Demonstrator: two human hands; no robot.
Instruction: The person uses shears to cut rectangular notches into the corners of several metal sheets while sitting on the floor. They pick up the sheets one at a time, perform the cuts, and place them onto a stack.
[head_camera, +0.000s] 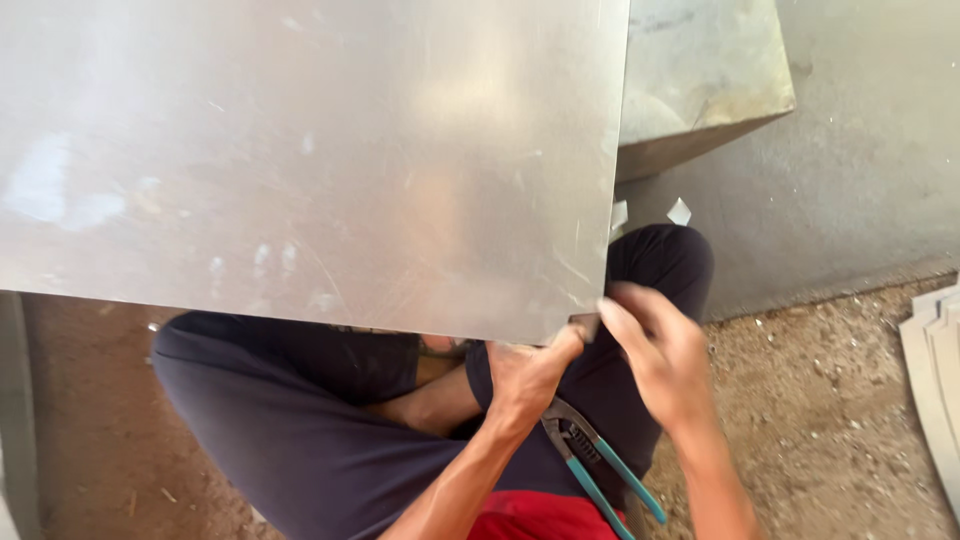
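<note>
A large shiny metal sheet (300, 150) lies across my lap and fills the upper left of the view. My left hand (525, 375) grips its near right corner from below. My right hand (650, 350) is blurred with motion; its fingertips are at that same corner, and whether they pinch the edge cannot be told. A pair of pliers with teal handles (600, 470) lies on my dark trousers (300, 420) just below my left hand, touched by neither hand as far as I can see.
A folded sheet-metal box (700, 70) stands at the top right on a grey concrete floor (870, 150). Small metal scraps (680, 210) lie beside it. Sandy ground (830, 420) is at the right, with stacked pale curved pieces (940, 360) at the edge.
</note>
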